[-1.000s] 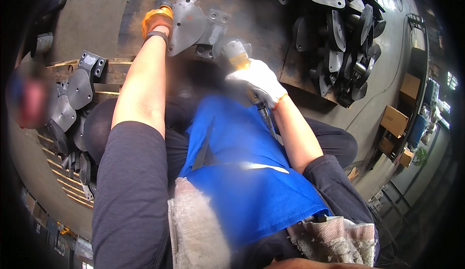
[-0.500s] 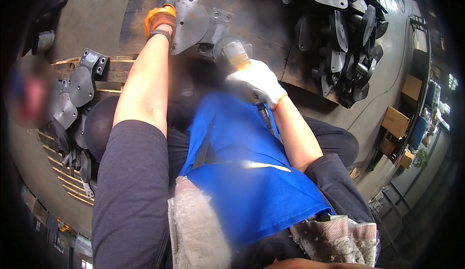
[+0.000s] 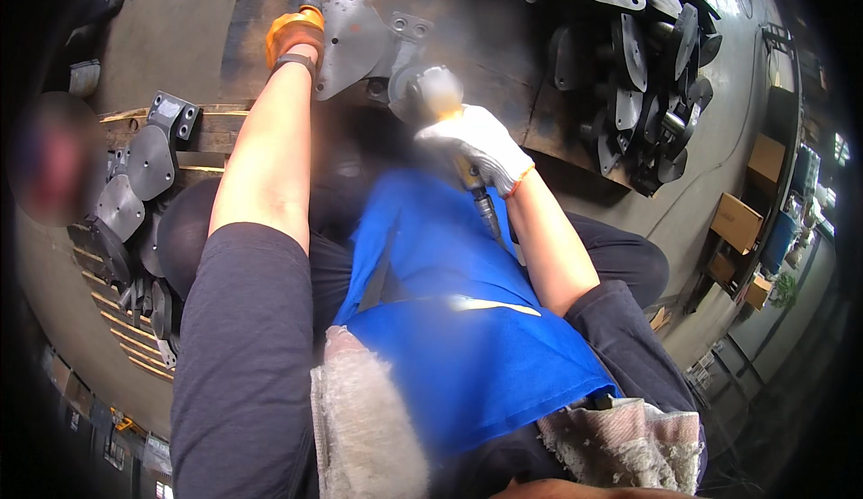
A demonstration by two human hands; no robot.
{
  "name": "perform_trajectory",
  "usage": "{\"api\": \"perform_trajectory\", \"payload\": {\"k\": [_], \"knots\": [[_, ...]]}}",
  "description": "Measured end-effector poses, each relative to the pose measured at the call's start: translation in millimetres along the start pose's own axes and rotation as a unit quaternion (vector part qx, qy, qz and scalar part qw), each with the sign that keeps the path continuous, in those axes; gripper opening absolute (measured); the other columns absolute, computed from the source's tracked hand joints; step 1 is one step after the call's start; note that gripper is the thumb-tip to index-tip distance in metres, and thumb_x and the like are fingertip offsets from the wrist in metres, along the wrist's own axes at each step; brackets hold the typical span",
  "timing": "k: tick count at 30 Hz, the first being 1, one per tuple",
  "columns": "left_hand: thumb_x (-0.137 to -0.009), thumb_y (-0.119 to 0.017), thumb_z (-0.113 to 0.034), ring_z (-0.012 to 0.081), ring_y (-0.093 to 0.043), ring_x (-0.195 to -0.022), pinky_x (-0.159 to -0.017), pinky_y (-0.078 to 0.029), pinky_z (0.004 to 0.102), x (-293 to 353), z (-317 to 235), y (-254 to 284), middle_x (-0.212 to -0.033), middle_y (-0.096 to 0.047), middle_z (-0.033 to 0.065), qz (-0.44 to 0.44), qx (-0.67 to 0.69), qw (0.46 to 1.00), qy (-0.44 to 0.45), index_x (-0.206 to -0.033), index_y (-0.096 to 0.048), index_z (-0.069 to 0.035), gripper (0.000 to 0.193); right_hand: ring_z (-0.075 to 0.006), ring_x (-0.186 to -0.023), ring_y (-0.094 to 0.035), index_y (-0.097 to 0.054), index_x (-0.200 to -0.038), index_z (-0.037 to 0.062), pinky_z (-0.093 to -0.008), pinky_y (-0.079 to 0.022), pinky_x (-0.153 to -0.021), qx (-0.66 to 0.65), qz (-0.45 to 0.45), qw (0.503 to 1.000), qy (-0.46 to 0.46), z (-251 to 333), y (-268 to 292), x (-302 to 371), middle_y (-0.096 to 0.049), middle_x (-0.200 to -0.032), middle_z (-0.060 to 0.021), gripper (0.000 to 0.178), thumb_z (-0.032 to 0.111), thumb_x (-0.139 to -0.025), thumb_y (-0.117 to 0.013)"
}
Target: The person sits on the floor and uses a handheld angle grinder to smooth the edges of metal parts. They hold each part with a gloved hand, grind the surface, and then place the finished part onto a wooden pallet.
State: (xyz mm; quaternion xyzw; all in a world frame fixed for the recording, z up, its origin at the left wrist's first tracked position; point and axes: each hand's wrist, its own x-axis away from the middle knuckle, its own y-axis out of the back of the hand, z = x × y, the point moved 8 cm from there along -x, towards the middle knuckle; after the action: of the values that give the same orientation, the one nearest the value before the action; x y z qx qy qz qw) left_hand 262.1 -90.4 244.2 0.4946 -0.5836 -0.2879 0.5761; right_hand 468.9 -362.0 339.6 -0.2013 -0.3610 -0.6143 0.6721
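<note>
A grey steel bracket [image 3: 356, 39] lies on the brown work table, with a rounded, drilled plate on its left and a smaller block with holes on its right. At the plate's left edge, my left hand [image 3: 295, 35], in an orange glove, is closed on the bracket, its fingertips partly hidden. My right hand [image 3: 476, 144], in a white glove, is wrapped round an angle grinder [image 3: 439, 93]. The grinder's head is blurred and is held at the bracket's near right end; whether the disc touches the metal I cannot tell. A hose fitting trails from its handle.
Many similar steel brackets [image 3: 632, 49] are piled at the table's right. More brackets [image 3: 151, 159] sit on a slatted wooden pallet [image 3: 135, 342] at the left, near a blurred person [image 3: 56, 162]. Cardboard boxes [image 3: 735, 222] stand on a shelf at far right.
The grinder's head has shifted slightly left and up along the bracket's end, tilting a little. My left hand and the bracket have barely moved.
</note>
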Motion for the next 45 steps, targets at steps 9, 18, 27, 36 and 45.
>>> {"api": "perform_trajectory", "payload": {"k": [9, 18, 27, 36, 45], "knots": [[-0.102, -0.045, -0.055, 0.0342, -0.066, -0.121, -0.101, -0.053, 0.0445, -3.4, 0.9, -2.5, -0.126, -0.07, 0.0167, -0.003, -0.012, 1.0, -0.01, -0.121, -0.074, -0.009, 0.058, -0.0149, -0.056, -0.06, -0.069, -0.083, 0.0019, -0.0319, -0.047, -0.052, -0.039, -0.044, 0.998, -0.008, 5.8, -0.9, 0.2, -0.064, -0.065, -0.0072, 0.029, 0.027, -0.078, -0.084], [-0.1, -0.044, -0.06, 0.0372, -0.066, -0.119, -0.098, -0.054, 0.0455, -6.9, 8.2, -7.6, -0.122, -0.071, 0.0197, -0.008, 0.02, 1.0, 0.019, -0.119, -0.074, -0.007, 0.064, -0.0159, -0.058, -0.061, -0.07, -0.082, 0.0027, -0.0311, -0.05, -0.056, 0.024, -0.035, 0.989, 0.141, 4.0, -0.4, -12.6, -0.066, -0.07, -0.0066, 0.028, 0.026, -0.079, -0.084], [-0.102, -0.046, -0.055, 0.0345, -0.066, -0.121, -0.1, -0.053, 0.045, 1.2, 1.3, 2.2, -0.125, -0.071, 0.0175, -0.01, 0.005, 1.0, 0.011, -0.121, -0.074, -0.009, 0.057, -0.0152, -0.059, -0.063, -0.07, -0.086, 0.0034, -0.0289, -0.051, -0.056, -0.091, 0.016, 0.984, 0.155, 17.2, 10.8, -10.4, -0.067, -0.072, -0.0066, 0.019, 0.021, -0.084, -0.079], [-0.102, -0.049, -0.052, 0.0356, -0.066, -0.121, -0.101, -0.053, 0.0454, 11.2, -2.9, 9.2, -0.127, -0.07, 0.0176, 0.01, -0.002, 1.0, 0.021, -0.122, -0.073, -0.009, 0.053, -0.0156, -0.06, -0.062, -0.069, -0.086, 0.0036, -0.0294, -0.051, -0.056, -0.278, 0.026, 0.957, -0.081, 12.2, 2.2, -1.2, -0.066, -0.072, -0.0062, 0.019, 0.021, -0.086, -0.078], [-0.1, -0.043, -0.061, 0.037, -0.065, -0.121, -0.101, -0.052, 0.0458, 1.4, 1.7, 2.7, -0.126, -0.069, 0.0188, -0.003, 0.012, 1.0, 0.015, -0.121, -0.074, -0.009, 0.064, -0.0159, -0.056, -0.062, -0.07, -0.085, 0.0035, -0.0297, -0.05, -0.051, -0.259, 0.031, 0.963, -0.063, 5.2, -6.0, 0.8, -0.065, -0.069, -0.0062, 0.02, 0.021, -0.084, -0.079]]}}
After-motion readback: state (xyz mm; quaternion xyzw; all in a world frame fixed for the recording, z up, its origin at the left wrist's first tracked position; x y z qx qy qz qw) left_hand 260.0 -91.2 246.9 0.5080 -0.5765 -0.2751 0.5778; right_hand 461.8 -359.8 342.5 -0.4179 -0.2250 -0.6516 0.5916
